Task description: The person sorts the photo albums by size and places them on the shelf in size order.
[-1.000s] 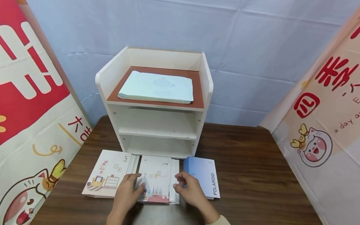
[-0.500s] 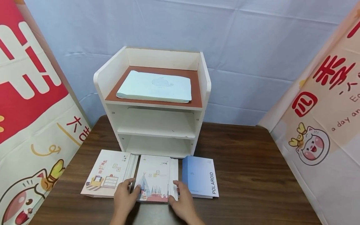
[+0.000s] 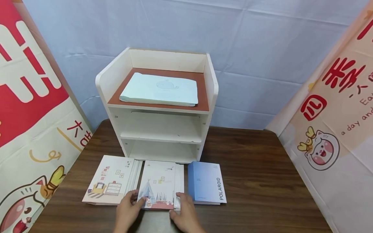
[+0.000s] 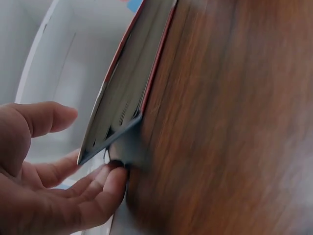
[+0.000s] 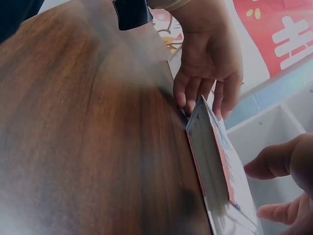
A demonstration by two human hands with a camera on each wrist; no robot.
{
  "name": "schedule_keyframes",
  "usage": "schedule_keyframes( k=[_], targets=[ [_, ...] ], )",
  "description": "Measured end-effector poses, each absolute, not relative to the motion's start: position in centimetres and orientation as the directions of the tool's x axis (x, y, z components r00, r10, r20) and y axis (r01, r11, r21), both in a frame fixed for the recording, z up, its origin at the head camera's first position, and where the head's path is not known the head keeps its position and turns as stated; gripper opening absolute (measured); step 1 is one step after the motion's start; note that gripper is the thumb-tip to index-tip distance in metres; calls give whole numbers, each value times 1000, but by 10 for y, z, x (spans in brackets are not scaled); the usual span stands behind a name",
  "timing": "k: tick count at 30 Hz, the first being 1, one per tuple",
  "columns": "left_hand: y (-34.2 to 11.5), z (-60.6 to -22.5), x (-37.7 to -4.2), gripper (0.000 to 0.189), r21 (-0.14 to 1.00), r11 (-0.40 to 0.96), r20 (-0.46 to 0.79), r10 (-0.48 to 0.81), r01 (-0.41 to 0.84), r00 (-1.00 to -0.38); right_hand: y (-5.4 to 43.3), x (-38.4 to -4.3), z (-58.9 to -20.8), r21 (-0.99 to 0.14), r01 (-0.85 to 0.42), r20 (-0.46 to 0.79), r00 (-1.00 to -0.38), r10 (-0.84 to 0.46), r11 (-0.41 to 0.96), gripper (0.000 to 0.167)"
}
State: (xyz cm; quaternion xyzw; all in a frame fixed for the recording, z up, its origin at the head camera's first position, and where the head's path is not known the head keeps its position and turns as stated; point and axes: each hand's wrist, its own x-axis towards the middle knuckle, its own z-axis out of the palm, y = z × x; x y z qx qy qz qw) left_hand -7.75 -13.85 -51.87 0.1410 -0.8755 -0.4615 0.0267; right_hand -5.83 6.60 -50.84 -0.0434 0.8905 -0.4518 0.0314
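Observation:
A white photo album point(image 3: 158, 174) with a tent drawing on its cover lies flat between my hands. My left hand point(image 3: 127, 207) is at its lower left: fingertips touch the spine edge, while the thumb stands apart from the cover in the left wrist view. Past the opposite edge, where the pages point(image 3: 179, 181) show beyond the cover, my right hand point(image 3: 186, 212) spreads thumb and fingers. The right wrist view has that thumb and finger raised near the cover, not closed on it. To the left lies another illustrated album point(image 3: 109, 178); to the right, a blue album point(image 3: 207, 183) marked POLAROID.
Directly behind the albums stands a white shelf unit point(image 3: 161, 127). On its brown top lies a pale book point(image 3: 140, 87) with a whale drawing. Brown wooden table point(image 3: 247, 181) extends to the right; printed cloths hang on both sides.
My right hand has moved left and down, from beside the blue album to the middle album's right edge. My left hand has shifted slightly down along the spine side. The albums stay in place.

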Motion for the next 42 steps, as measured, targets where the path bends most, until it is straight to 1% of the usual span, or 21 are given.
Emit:
schedule_keyframes(
  k=[4,7,16,23,25,28,31,34,39,42],
  targets=[
    [-133,-520,-77,46,907,343,-159,-254,-242,-954,67,-59,-509,-831,-49,-1,-996,-90,555,54],
    [-128,-521,-77,46,949,203,-188,-253,-242,-949,68,-59,-509,-841,-45,3,-997,-79,539,54],
    [-131,-522,-78,45,961,9,-263,-260,-275,-929,68,-59,-508,-847,-31,1,-998,-57,531,53],
    [-135,-520,-80,45,954,-26,-294,-270,-298,-917,65,-61,-509,-881,-3,7,-1000,7,473,52],
    [-136,-519,-80,45,950,-41,-308,-273,-309,-911,65,-62,-508,-910,28,-23,-1000,17,413,52],
    [-139,-518,-79,46,943,-54,-329,-278,-328,-902,68,-66,-507,-959,91,-93,-996,6,269,52],
    [-143,-516,-79,46,936,-55,-348,-261,-346,-900,70,-70,-507,-977,156,-159,-987,-10,145,51],
    [-143,-516,-78,46,932,-44,-359,-232,-359,-904,70,-72,-510,-980,180,-182,-983,-15,81,53],
    [-142,-513,-77,46,938,-55,-347,-210,-343,-914,66,-72,-518,-980,196,-196,-981,-7,-15,67],
    [-143,-512,-77,46,947,-75,-323,-197,-314,-926,66,-77,-522,-971,229,-229,-973,-13,-69,67]
  ],
)
